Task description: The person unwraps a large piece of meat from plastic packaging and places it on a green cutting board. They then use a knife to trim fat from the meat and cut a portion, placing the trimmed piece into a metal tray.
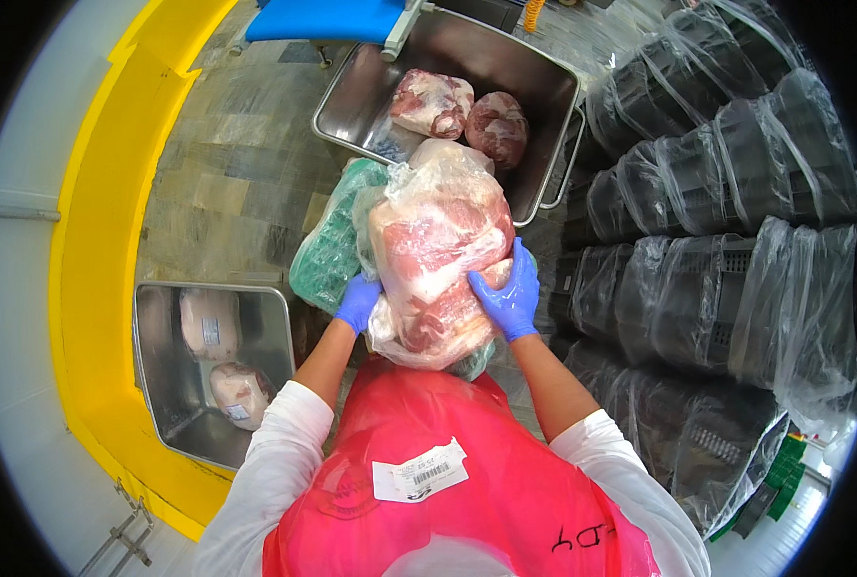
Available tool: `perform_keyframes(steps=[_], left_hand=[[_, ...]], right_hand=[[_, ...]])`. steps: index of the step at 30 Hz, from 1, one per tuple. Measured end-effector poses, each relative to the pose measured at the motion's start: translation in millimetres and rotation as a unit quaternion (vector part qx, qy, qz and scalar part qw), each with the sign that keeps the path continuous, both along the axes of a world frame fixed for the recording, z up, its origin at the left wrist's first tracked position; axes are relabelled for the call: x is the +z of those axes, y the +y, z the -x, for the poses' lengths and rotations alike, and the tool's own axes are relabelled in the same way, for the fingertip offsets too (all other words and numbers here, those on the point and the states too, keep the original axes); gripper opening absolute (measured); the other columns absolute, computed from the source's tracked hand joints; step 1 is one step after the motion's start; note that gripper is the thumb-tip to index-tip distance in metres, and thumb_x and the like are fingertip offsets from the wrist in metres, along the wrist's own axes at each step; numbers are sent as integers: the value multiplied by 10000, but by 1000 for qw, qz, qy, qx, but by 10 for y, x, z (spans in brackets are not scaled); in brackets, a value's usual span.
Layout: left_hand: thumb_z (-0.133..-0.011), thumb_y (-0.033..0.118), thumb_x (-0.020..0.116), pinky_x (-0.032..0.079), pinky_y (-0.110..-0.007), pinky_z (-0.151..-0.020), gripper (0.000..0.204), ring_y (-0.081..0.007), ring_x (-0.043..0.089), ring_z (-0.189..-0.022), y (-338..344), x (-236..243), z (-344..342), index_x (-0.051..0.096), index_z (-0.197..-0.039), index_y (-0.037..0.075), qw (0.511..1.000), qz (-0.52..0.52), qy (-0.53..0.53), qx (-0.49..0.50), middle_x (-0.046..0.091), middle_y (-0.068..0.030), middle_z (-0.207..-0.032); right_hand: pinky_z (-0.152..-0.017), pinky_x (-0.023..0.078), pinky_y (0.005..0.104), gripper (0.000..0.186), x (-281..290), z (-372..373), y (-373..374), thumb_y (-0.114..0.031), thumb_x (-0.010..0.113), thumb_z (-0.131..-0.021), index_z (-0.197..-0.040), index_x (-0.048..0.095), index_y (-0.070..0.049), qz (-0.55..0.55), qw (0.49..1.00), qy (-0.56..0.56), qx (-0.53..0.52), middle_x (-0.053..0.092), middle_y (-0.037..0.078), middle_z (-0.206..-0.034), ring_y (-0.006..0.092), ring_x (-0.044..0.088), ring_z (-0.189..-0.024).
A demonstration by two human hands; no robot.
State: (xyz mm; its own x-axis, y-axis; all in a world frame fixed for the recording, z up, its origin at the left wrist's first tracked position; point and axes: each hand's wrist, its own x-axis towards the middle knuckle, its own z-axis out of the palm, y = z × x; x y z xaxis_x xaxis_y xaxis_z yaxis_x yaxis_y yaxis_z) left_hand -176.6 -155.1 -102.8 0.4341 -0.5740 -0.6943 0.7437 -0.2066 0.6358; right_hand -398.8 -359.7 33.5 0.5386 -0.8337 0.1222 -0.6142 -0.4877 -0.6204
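Note:
A large chunk of raw meat [438,240] in a clear plastic bag is between my two hands in front of my body. My blue-gloved left hand [359,302] grips its left side, with the fingers partly hidden. On the right side, my blue-gloved right hand [511,293] presses against the bag with its thumb across the front. Behind and to the left of the meat shows a green thing [327,248] under clear film; most of it is hidden, and I cannot tell what it is.
Two more meat pieces [432,102] lie in a steel tub [352,101] ahead. A second steel bin [188,409] at the left holds two wrapped pieces [211,325]. Stacked black crates [679,288] lined with clear plastic fill the right. A yellow barrier [92,250] runs along the left wall.

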Motion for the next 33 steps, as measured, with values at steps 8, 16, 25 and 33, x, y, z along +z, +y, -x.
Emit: perform_keyframes(steps=[8, 16, 25, 33], left_hand=[[-1041, 57, 574, 580, -371, -919, 295, -211, 697, -1020, -124, -26, -83, 651, -1318, -8, 995, 30, 11, -89, 721, -102, -1202], [-1039, 57, 549, 583, -353, -945, 312, -224, 707, -1049, -111, 112, 24, 657, -1318, -31, 998, 35, 39, -38, 717, -115, -1229], [-950, 71, 620, 543, -308, -831, 237, -126, 661, -926, 967, 1823, -462, 739, -1120, -42, 959, -87, -238, -122, 737, -42, -1041], [-932, 89, 588, 554, -307, -840, 340, -160, 689, -938, 1132, 2433, -544, 727, -1210, -50, 944, -188, -261, -77, 744, -96, -1097]], right_hand=[[-1091, 478, 398, 998, 22, 2, -578, -540, 843, -814, -1539, 435, 12, -386, 920, -63, 10, 622, 192, -1411, 286, 621, -1278], [-1011, 540, 369, 809, -74, -237, -1014, -418, 793, -924, -1552, 447, -44, -572, 813, -90, 59, 655, 126, -1345, 202, 646, -1180], [-1112, 472, 398, 944, -537, -555, -5, -511, 713, -968, -1661, 247, -71, -733, 653, -169, 91, 475, 168, -1550, 259, 527, -1358], [-1241, 298, 398, 866, -229, -1011, 706, -680, 470, -1027, -1643, 332, -87, -757, 612, -166, 158, 409, 133, -1634, 251, 394, -1482]])
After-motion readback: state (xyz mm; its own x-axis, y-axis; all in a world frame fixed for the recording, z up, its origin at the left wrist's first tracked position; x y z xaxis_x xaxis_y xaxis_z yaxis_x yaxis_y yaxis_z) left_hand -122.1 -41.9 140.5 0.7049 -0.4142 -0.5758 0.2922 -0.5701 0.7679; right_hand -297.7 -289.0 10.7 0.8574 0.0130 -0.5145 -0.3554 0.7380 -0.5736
